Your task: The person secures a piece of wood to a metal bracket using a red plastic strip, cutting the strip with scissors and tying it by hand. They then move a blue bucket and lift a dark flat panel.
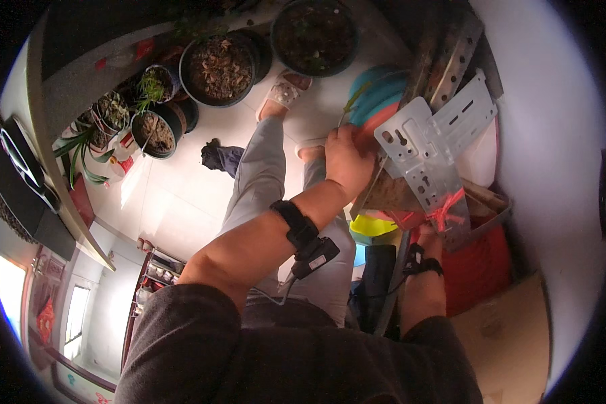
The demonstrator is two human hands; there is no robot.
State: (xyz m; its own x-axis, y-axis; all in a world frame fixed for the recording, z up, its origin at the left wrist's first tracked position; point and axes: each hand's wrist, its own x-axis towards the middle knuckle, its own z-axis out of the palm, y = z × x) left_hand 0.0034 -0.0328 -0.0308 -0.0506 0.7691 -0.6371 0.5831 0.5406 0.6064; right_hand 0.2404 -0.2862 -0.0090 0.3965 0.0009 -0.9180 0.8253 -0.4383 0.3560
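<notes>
My left hand (351, 156) reaches across to the right with curled fingers, at a reddish plastic item (381, 123) beside the stacked teal plastic basins (379, 91). Its fingertips are partly hidden, so the grip is unclear. Just right of it are perforated metal brackets (409, 134), tied lower down with red string (445, 209). My right hand (428, 236) is at the lower end of the brackets, mostly hidden by them and the string. A yellow plastic item (372, 225) lies between the two arms. Both wrists wear black straps with small devices.
Potted plants (217, 70) line the far and left side. A dark cloth (223, 157) lies on the tiled floor. Perforated metal angle bars (457, 65) lean at the upper right, near a white wall. A red container (477, 267) and cardboard (505, 338) stand at the lower right.
</notes>
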